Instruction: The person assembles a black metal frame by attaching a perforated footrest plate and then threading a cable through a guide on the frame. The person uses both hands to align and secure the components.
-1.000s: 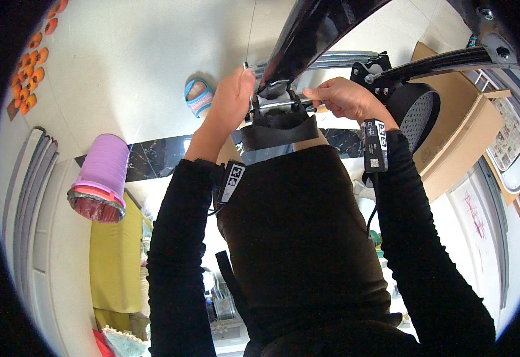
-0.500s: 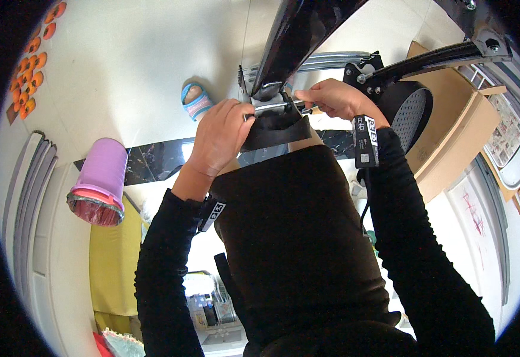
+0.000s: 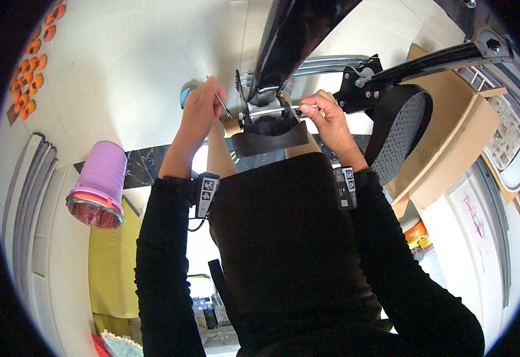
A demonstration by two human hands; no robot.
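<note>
A thick glossy black tube of a machine slants down between my hands. At its lower end is a joint with a silver crossbar and a curved black strip. Just left of the joint, my left hand is closed around a slim metal tool, whose tip points toward the joint's left end. My right hand pinches a thin metal rod at the right side of the joint. The kind of tool and rod cannot be made out.
A black pedal on an arm stands right of my right hand, before an open cardboard box. Silver rails lie beyond. At left lies a purple bin next to a yellow-green cover. My feet are by the joint.
My left hand has drawn back left from the crossbar, and a slim metal tool now shows in it. My right hand has lowered slightly. The pedal looks turned.
</note>
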